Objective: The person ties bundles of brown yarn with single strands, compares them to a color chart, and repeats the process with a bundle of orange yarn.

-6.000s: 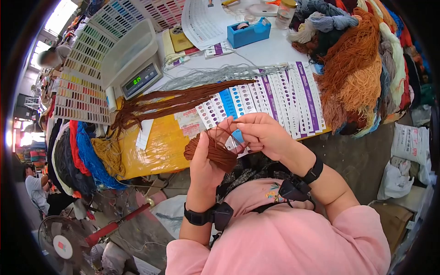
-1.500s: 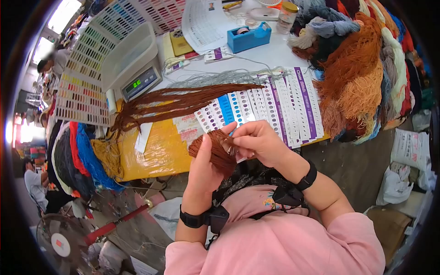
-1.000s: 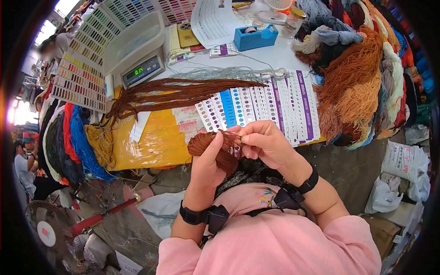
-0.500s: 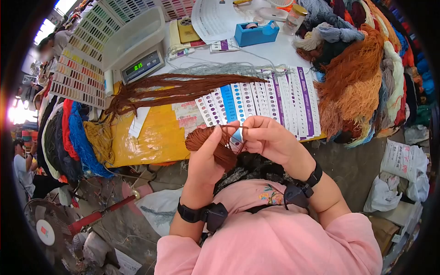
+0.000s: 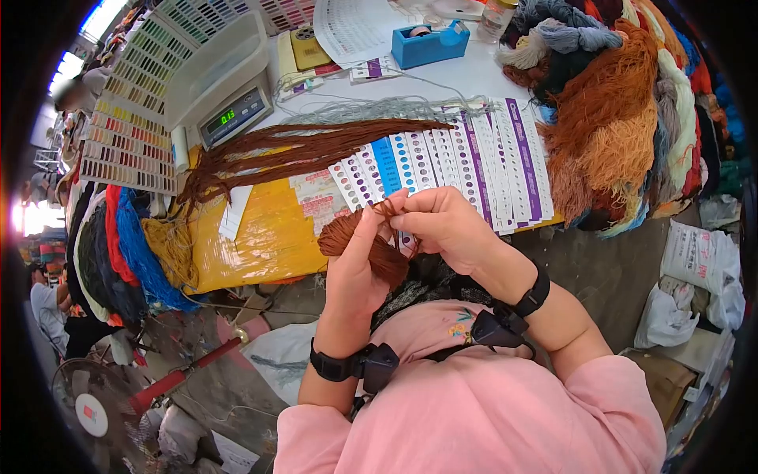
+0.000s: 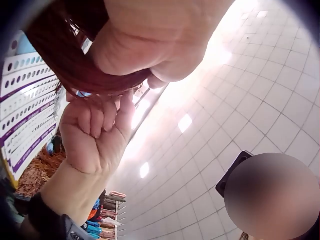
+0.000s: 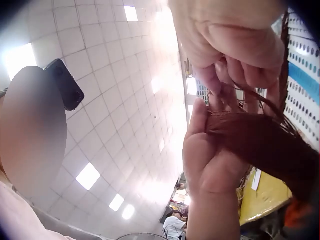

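Observation:
My left hand (image 5: 351, 276) grips a folded skein of brown yarn (image 5: 388, 262), its thumb laid along the near side. Just right of it, my right hand (image 5: 452, 231) pinches a few loose strands of that yarn close to the left fingertips. Seen from the right wrist, the thick skein (image 7: 270, 142) runs across the left palm, and thin strands (image 7: 260, 97) lead up to the right fingers. In the left wrist view the right hand's fingers (image 6: 97, 120) are curled in below the yarn (image 6: 70, 57). Part of the strands is hidden behind the fingers.
Long brown yarn hanks (image 5: 316, 146) lie across the table by a digital scale (image 5: 230, 117). Around them are punched sample cards (image 5: 442, 170), a blue tape dispenser (image 5: 430, 47) and grey thread (image 5: 371, 109). Coloured yarn (image 5: 608, 118) is heaped at right; a fan (image 5: 91, 411) stands lower left.
Half a second ago the right hand held a strand stretched out to the right; now it is back close against the left fingertips. The left hand has kept its grip on the skein throughout.

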